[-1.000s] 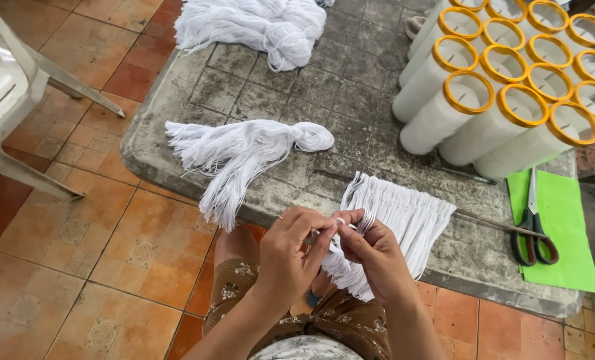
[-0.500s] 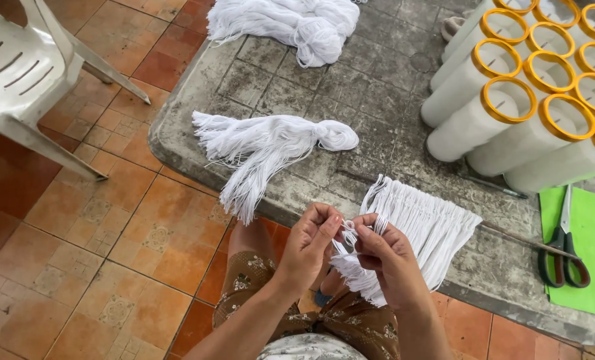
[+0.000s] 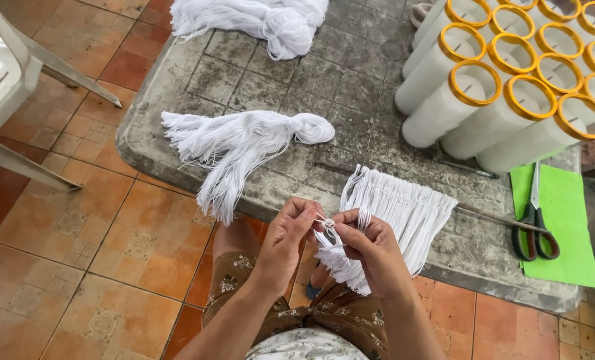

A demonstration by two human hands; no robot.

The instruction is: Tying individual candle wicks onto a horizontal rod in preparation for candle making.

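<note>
My left hand (image 3: 291, 235) and my right hand (image 3: 371, 248) meet just off the near edge of a worn grey table (image 3: 297, 80). Both pinch a few white threads pulled from a flat fan of white thread (image 3: 394, 207) that lies over the table's edge and hangs down past my right hand. A small loop of thread shows between the fingertips. To the left on the table lies a knotted bundle of white thread (image 3: 244, 143) with loose ends trailing over the edge.
White thread cones with orange rims (image 3: 511, 87) lie stacked at the back right. Green-handled scissors (image 3: 534, 223) rest on a green sheet (image 3: 564, 227). Another white thread heap (image 3: 257, 20) sits at the far edge. A white plastic chair (image 3: 11, 80) stands left on the tiled floor.
The view has shifted slightly and drawn closer. My hands stay at the fan's near edge, with the fingers working a small loop of thread between them.
</note>
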